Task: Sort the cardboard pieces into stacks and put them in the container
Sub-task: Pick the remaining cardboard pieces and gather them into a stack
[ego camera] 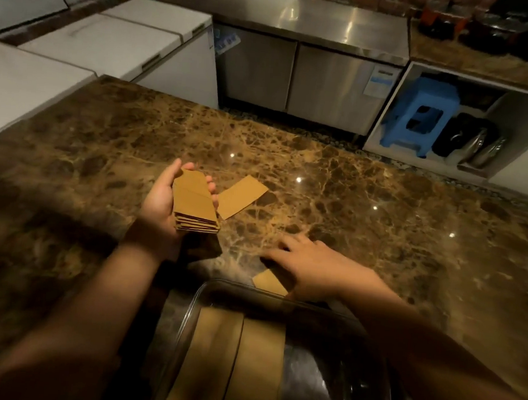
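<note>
Two loose cardboard pieces are left on the marble counter [365, 207]: one lies flat at mid-counter [241, 197], just right of the held stack, and one [270, 282] sits near the far rim of the clear container [192, 313], partly hidden under the right hand [311, 267]. The left hand [162, 205] cups a stack of cardboard pieces [196, 204] palm-up above the counter, its fingers [210, 186] curled round the far and right edges — the stack's long axis runs near to far, leaning slightly left at the far end, with the layered short edge facing the camera. The right hand lies palm-down with fingers spread and fairly straight over the near piece; it is blurred, and it appears to press or reach rather than pinch. The mid-counter piece has its long axis running from near-left to far-right. Two stacks [232, 360] already lie side by side in the container, long axes near to far. To do this step well, I judge the right hand should slide the near piece to free an edge, lift it, turn it to match the held stack's long axis, and square the edges before adding it — then fetch the other piece the same way.
</note>
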`<move>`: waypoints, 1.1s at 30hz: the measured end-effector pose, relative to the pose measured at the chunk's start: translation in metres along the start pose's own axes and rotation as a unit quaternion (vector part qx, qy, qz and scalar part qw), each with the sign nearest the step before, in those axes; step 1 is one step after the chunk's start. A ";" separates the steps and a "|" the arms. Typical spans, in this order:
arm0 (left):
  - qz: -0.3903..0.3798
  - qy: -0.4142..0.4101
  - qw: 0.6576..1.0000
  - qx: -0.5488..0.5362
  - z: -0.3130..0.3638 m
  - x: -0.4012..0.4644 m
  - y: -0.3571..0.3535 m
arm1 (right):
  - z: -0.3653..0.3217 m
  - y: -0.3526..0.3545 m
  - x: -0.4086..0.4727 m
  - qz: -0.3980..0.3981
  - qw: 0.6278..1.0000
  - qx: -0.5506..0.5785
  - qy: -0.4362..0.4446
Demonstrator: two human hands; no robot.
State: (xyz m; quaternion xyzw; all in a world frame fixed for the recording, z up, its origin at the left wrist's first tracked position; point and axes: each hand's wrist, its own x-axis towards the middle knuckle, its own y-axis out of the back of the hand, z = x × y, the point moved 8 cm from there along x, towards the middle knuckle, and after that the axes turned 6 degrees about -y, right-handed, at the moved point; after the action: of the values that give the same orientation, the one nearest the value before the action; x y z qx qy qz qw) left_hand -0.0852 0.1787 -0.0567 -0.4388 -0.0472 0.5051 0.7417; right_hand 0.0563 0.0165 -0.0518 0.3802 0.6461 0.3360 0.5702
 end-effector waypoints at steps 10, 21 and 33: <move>0.038 -0.052 0.998 -0.023 0.018 0.004 0.031 | 0.015 0.052 0.069 0.048 0.998 -0.035 0.017; 0.050 -0.047 0.997 -0.034 0.023 0.005 0.029 | -0.007 0.090 0.167 0.016 0.999 -0.035 0.030; -0.073 -0.033 0.997 0.007 -0.017 -0.006 -0.072 | 0.070 0.078 -0.006 0.306 0.577 0.747 -0.126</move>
State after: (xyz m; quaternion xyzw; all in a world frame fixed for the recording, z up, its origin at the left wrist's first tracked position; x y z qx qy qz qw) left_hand -0.0284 0.1561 -0.0143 -0.4123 -0.1001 0.4636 0.7778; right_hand 0.1350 0.0492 0.0095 0.8853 0.4351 -0.1622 0.0235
